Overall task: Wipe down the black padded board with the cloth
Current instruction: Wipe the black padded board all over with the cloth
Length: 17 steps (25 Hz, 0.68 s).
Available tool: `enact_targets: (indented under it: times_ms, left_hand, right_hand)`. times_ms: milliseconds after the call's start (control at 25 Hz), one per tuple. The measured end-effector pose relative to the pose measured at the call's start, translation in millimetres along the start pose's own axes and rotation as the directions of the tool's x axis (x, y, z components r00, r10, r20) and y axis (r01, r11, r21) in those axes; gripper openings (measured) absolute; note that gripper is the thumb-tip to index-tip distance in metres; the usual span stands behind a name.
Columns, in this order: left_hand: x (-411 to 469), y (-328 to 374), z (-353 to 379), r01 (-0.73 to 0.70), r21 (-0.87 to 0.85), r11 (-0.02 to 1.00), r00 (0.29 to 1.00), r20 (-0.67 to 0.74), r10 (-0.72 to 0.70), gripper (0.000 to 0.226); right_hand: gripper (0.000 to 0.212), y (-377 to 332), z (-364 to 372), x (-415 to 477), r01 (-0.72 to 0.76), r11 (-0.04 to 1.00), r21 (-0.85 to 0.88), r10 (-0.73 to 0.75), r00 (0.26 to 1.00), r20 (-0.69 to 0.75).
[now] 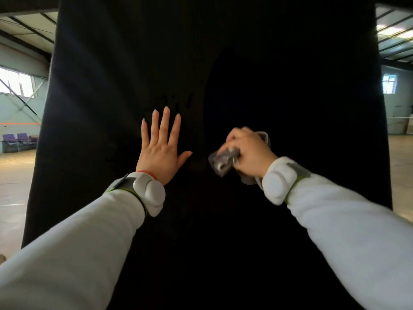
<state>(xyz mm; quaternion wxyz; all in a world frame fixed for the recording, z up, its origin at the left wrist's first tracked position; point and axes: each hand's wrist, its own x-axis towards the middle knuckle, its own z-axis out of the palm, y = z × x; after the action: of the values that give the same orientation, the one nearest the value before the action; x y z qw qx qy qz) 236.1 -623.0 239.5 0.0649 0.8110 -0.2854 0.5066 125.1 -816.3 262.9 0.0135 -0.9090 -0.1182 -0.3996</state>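
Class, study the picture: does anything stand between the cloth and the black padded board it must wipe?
Nothing visible does. The right hand grips the cloth directly before the black padded board; the left hand lies flat on it, off to the side.

The pale floor (13, 175) flanked the upright black padded board (223, 63); purple seats (19, 139) stood on it at nine o'clock.

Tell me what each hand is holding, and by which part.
The right hand grips the grey cloth, bunched at its middle with ends sticking out. The left hand holds nothing; it lies flat on the black board.
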Motion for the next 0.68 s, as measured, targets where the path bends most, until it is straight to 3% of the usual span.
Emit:
enact_targets:
  times_ms: [120, 200, 320, 440, 680]
  left_hand:
    - [0.7, -1.1, 1.7, 0.0, 0.011, 1.0, 1.0, -0.007, 0.0, 0.081]
    - [-0.9, -1.5, 4.4, -0.006, 0.006, 1.0, 1.0, -0.023, 0.006, 0.081]
    - [-0.1, -2.5, 5.1, -0.009, -0.006, 1.0, 0.999, -0.04, 0.009, 0.082]
    - [-1.6, 0.4, 3.7, -0.008, -0.035, 0.999, 0.998, -0.057, 0.006, 0.081]
    - [-15.2, 5.7, 10.1, 0.01, -0.009, 1.0, 1.0, -0.026, -0.01, 0.08]
  right_hand:
    - [0.036, -2.1, -32.2, 37.2, -0.141, 0.99, -0.01, 0.129, 0.933, -0.337]
    - [0.037, -4.6, -36.6, 53.4, -0.228, 0.973, -0.037, 0.195, 0.897, -0.397]
    - [0.032, -5.5, -12.1, 44.6, -0.137, 0.987, -0.089, 0.099, 0.935, -0.339]
    - [0.041, -1.4, 15.0, 11.7, -0.009, 0.995, -0.103, -0.018, 0.968, -0.252]
    - [0.02, -4.6, 24.6, -31.4, 0.034, 0.996, -0.082, -0.028, 0.997, 0.065]
